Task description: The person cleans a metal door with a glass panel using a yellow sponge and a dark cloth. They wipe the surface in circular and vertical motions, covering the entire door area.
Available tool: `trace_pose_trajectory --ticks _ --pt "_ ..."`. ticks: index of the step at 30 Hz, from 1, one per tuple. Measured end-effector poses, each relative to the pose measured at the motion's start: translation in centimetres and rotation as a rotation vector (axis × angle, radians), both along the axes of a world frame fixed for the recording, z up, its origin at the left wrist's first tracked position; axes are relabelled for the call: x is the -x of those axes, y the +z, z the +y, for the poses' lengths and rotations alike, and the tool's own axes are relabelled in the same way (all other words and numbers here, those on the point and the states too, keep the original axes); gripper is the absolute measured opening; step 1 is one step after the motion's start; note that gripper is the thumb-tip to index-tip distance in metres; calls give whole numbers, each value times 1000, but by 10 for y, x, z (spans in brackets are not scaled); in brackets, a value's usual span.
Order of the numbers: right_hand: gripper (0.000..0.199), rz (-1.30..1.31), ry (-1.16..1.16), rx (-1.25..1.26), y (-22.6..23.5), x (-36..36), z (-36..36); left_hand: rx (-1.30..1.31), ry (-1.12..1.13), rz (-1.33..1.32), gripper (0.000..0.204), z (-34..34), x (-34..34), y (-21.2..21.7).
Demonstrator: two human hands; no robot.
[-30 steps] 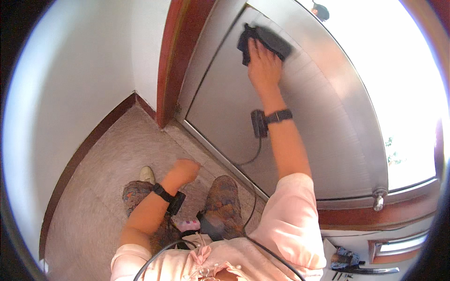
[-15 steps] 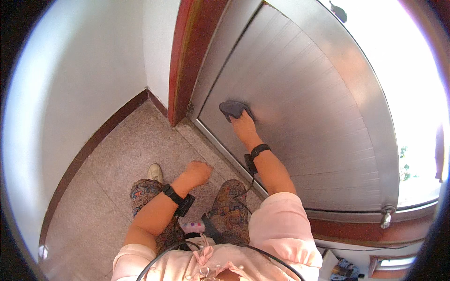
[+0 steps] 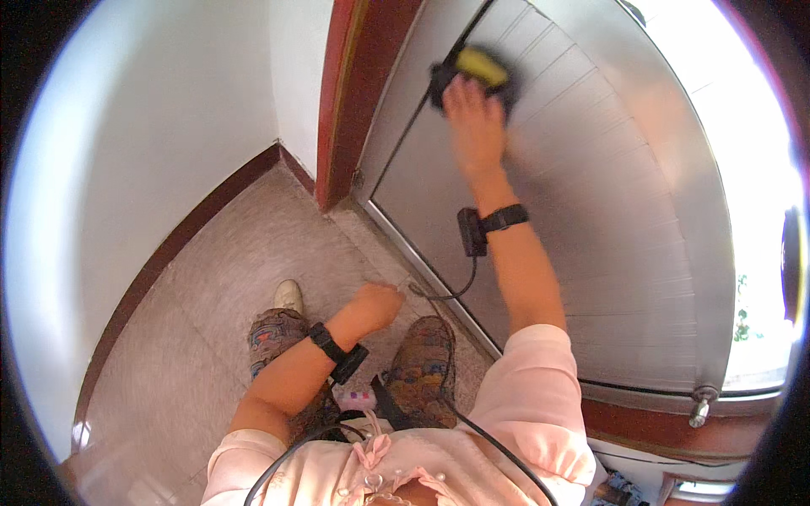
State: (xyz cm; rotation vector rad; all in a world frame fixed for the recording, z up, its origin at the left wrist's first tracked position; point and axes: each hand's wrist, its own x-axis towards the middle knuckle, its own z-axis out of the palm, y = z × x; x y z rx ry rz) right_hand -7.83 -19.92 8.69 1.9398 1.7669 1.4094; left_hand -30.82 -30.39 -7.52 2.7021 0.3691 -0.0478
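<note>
- Cloth, dark and crumpled with a yellow patch (image 3: 474,74), sits under the fingers of your right hand (image 3: 474,126), pressed flat to the ribbed grey metal door panel (image 3: 591,211); its long axis is too blurred to tell.
- Your right hand is spread nearly flat over the cloth, fingers pointing up the door.
- Your left hand (image 3: 377,304) is loosely curled, holding nothing, low beside your knee.
- Beyond your right hand's thumb side stands a red-brown wooden door frame (image 3: 350,101).
- Under your left hand lies speckled beige floor tiling (image 3: 211,287), bounded by a white wall (image 3: 126,152).
</note>
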Motion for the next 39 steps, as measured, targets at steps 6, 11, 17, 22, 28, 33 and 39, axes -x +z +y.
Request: trace_pose_trajectory --ticks 6,11,17,22,28,33,39 --pt "33 608 90 394 -225 -42 -55 25 -1 76 21 5 3 3" --pt "28 943 67 394 -280 -74 -173 33 -2 171 18 7 0 15" --pt "33 405 3 703 -225 -77 -302 21 52 106 15 12 6 17" --pt "37 861 -454 660 -167 -40 -219 18 53 -14 11 12 11 1" --pt "49 818 -272 334 -74 0 -55 -124 1 28 7 -11 -27 -21" --pt "51 8 -26 389 -126 -17 -21 -85 -26 139 9 10 -19 -33" --pt "43 152 -386 1027 -219 9 -128 -194 137 -230 6 17 26 -70"
